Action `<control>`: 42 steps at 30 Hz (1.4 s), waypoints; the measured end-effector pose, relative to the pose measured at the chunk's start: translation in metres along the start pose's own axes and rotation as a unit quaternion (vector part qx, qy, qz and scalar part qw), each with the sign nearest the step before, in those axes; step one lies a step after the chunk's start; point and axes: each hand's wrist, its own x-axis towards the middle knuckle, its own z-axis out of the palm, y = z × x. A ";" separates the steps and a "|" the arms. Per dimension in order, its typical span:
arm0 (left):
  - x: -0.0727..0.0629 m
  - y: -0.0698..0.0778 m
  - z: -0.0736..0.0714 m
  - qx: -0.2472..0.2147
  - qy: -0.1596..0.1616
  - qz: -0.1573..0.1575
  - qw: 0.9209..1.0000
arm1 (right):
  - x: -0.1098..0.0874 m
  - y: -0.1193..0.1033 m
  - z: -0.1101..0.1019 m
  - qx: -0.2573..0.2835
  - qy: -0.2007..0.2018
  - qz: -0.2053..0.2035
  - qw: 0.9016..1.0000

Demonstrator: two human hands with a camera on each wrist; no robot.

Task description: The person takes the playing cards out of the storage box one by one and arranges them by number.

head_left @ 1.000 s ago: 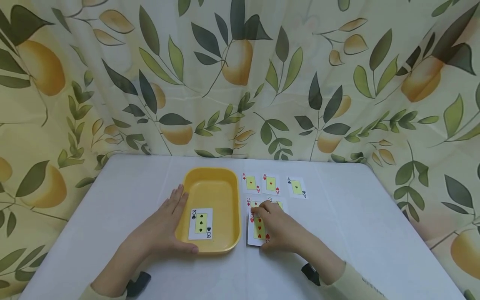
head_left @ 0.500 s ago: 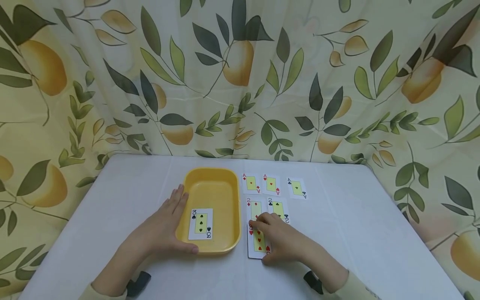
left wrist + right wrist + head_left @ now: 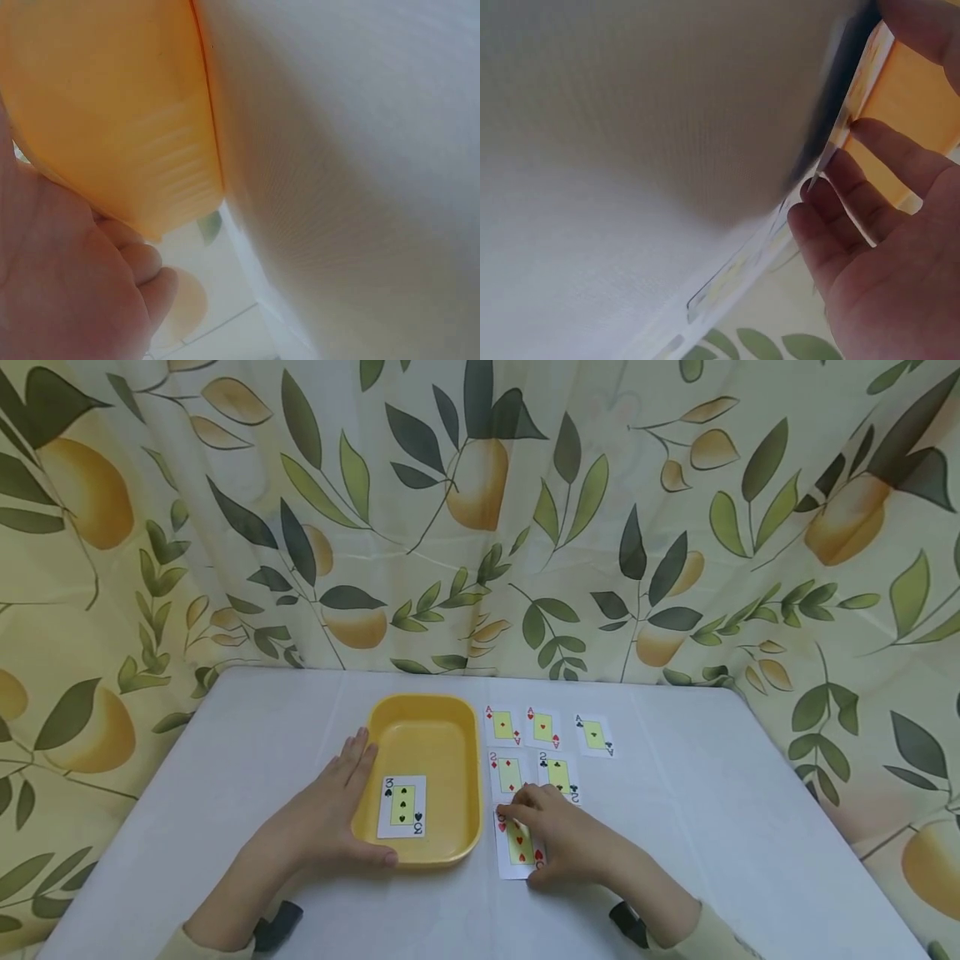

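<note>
My right hand (image 3: 573,833) pinches the three of hearts (image 3: 517,849) at its right side, thumb at the lower edge and fingers at the upper one. In the right wrist view this playing card (image 3: 866,67) shows edge-on, close over the cloth with a dark shadow under it. Just above it lie the two of diamonds (image 3: 510,768) and the two of clubs (image 3: 557,768). My left hand (image 3: 318,814) rests along the left rim of a yellow tray (image 3: 442,743), fingers straight and thumb by the front corner. Inside the tray lies the three of spades (image 3: 402,807).
Along the back of the white-covered table (image 3: 712,827) lie the ace of diamonds (image 3: 502,725), the ace of hearts (image 3: 543,727) and a black ace (image 3: 594,735), the last set a little apart. A curtain (image 3: 480,568) with fruit and leaf print hangs behind.
My right hand has drawn the three of hearts toward me, uncovering the two of diamonds and two of clubs. The two of diamonds has shifted slightly left and away. The left hand has stayed put.
</note>
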 end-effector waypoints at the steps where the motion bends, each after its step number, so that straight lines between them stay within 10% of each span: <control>1: 0.000 0.000 0.000 0.001 -0.001 0.000 1.000 | -0.001 0.000 0.001 0.000 -0.002 0.001 1.000; 15: 0.001 0.001 -0.002 0.000 -0.008 -0.004 1.000 | 0.003 -0.005 -0.029 0.019 0.065 0.036 0.997; 23: 0.002 0.001 -0.001 -0.001 -0.008 -0.004 1.000 | 0.018 -0.033 -0.044 0.044 0.083 -0.026 0.995; 42: -0.001 -0.002 -0.002 0.004 0.009 0.026 1.000 | 0.096 -0.096 -0.018 -0.016 0.015 -0.090 0.996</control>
